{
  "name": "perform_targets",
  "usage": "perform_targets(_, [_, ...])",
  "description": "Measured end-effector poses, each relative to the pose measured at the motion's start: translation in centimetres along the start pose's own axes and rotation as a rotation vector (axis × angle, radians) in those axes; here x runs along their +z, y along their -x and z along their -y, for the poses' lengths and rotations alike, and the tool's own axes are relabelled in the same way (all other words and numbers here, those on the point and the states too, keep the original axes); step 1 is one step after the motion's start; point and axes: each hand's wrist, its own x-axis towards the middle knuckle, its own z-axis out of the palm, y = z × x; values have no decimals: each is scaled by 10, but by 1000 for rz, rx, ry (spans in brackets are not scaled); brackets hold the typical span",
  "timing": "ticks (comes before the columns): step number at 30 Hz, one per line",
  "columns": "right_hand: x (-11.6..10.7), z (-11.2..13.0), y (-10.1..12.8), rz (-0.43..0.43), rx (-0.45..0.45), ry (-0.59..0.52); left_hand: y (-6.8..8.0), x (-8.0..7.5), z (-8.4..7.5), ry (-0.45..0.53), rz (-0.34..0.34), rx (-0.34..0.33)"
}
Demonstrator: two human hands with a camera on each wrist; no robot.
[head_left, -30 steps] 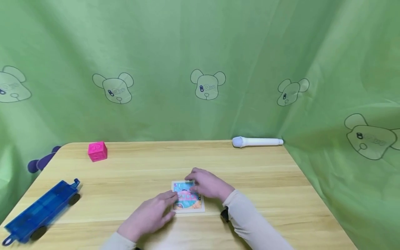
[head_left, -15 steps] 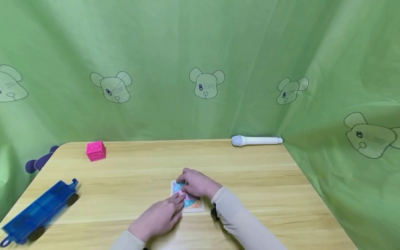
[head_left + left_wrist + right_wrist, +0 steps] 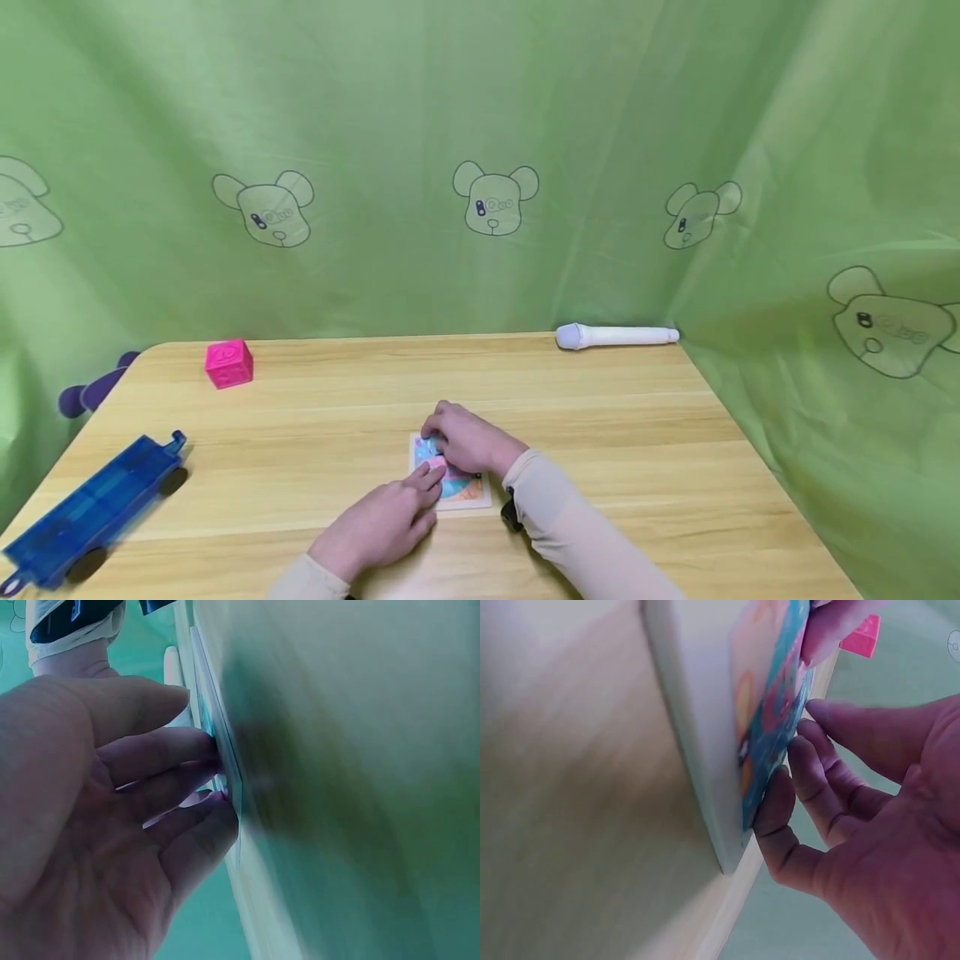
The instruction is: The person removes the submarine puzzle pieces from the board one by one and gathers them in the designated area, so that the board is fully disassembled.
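A small flat picture board [image 3: 467, 502], white-rimmed and looking like a child's jigsaw puzzle, lies on the wooden table with a blue and pink picture on it. My left hand [image 3: 382, 523] rests its fingers on the board's left part, thumb held apart; the left wrist view shows these fingertips right at the board's edge [image 3: 211, 701]. Over the upper part is my right hand [image 3: 468, 442], its fingers bent and the tips touching the picture [image 3: 771, 724]. The right wrist view shows its thumb and fingertips close together at the surface. Both hands partly hide the picture.
A blue toy wagon [image 3: 97, 508] with dark wheels stands at the left. Near the back left corner sits a pink block [image 3: 229, 363]. A white toy microphone [image 3: 617, 336] lies along the back edge. Green curtain [image 3: 390, 208] hangs behind and beside the table [image 3: 637, 467].
Both hands have shifted over the board: the right hand moved left across the picture, and the left hand moved right onto it. During the last half second they barely move.
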Motion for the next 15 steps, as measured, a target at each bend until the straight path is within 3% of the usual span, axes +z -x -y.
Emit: perform_targets(15, [-2, 3, 0, 35, 28, -15, -4, 1, -1, -22, 7, -5])
